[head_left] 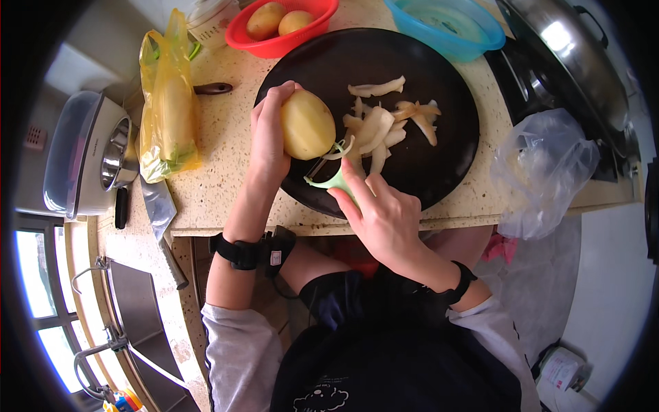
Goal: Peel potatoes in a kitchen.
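My left hand (272, 130) is closed round a large, mostly peeled potato (307, 126), held over the left part of a round dark board (446, 89). In my right hand (386, 213) is a pale green peeler (336, 182); its blade end is at the potato's lower right side. A thin curl of peel (341, 150) hangs by the blade. Several strips of potato peel (376, 129) lie heaped on the board, just beyond my right hand.
Behind the board stand a red basket (255, 47) with two potatoes and a blue basin (453, 34). A yellow plastic bag (168, 110) and a cleaver (159, 206) lie at left. A clear plastic bag (546, 172) hangs over the counter's right edge, near the stove (525, 75).
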Action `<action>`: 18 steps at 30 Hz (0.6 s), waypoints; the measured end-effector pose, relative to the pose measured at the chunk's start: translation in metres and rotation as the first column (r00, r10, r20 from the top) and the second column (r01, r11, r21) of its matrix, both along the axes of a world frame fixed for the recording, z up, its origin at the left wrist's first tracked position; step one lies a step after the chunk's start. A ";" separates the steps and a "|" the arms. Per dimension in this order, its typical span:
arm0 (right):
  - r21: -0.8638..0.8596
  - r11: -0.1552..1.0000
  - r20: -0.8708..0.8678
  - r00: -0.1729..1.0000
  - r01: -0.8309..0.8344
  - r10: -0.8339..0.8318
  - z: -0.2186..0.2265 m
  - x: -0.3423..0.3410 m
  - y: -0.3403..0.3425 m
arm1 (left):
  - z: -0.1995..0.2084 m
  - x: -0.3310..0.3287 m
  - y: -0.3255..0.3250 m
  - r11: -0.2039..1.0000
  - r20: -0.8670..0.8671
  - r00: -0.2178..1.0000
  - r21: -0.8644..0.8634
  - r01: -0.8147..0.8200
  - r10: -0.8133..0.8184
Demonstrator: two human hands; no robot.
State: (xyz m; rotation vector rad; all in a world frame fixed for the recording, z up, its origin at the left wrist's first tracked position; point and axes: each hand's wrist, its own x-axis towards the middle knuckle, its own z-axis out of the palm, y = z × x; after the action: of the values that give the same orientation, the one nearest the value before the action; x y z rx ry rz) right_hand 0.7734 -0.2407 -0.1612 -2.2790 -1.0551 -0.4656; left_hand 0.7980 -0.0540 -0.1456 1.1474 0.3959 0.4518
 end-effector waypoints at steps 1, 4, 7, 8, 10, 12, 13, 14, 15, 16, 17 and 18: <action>0.002 1.000 0.003 1.000 -0.004 0.004 0.001 0.002 -0.001 | -0.002 0.000 0.002 1.000 0.003 1.000 0.002 -0.004 0.004; 0.158 0.983 -0.259 0.956 -0.095 0.135 0.007 0.013 -0.012 | -0.003 -0.004 0.006 0.999 0.020 1.000 0.022 0.023 -0.023; 0.498 0.864 -0.684 0.578 -0.075 0.444 0.022 0.034 -0.025 | 0.006 -0.013 0.005 0.972 -0.003 1.000 0.234 -0.011 0.012; 0.562 0.823 -0.808 0.271 0.086 0.524 0.035 0.041 -0.032 | 0.011 -0.015 0.002 0.956 -0.026 1.000 0.293 -0.010 0.018; 0.587 0.728 -0.718 -0.187 0.353 0.670 0.045 0.059 -0.041 | 0.019 -0.018 -0.005 0.938 -0.044 0.999 0.347 -0.003 0.019; 0.599 0.639 -0.538 -0.348 0.483 0.767 0.039 0.073 -0.045 | 0.026 -0.022 -0.008 0.898 -0.065 0.998 0.440 0.016 0.014; 0.609 0.622 -0.550 -0.302 0.493 0.778 0.043 0.073 -0.044 | 0.026 -0.023 -0.007 0.896 -0.063 0.998 0.443 0.011 0.019; 0.650 0.645 -0.672 -0.092 0.402 0.734 0.052 0.065 -0.041 | 0.024 -0.022 -0.006 0.889 -0.067 0.998 0.457 0.010 0.023; 0.667 0.679 -0.737 0.136 0.308 0.662 0.059 0.054 -0.036 | 0.023 -0.022 -0.005 0.882 -0.070 0.997 0.470 0.009 0.027; 0.642 0.745 -0.718 0.482 0.181 0.502 0.055 0.048 -0.029 | 0.023 -0.020 -0.006 0.871 -0.097 0.994 0.491 -0.002 0.057; 0.519 0.853 -0.528 0.806 0.055 0.269 0.043 0.049 -0.025 | 0.022 -0.020 -0.003 0.870 -0.098 0.993 0.493 -0.005 0.061; 0.519 0.853 -0.498 0.830 0.052 0.253 0.038 0.047 -0.022 | 0.019 -0.018 -0.001 0.844 -0.106 0.990 0.536 -0.021 0.092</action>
State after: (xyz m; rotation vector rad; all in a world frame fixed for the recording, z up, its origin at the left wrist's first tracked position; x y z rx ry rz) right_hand 0.8205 -0.2626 -0.1231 -1.6963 -0.6468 -0.0109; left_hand 0.7795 -0.0546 -0.1269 1.7203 0.4297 0.5620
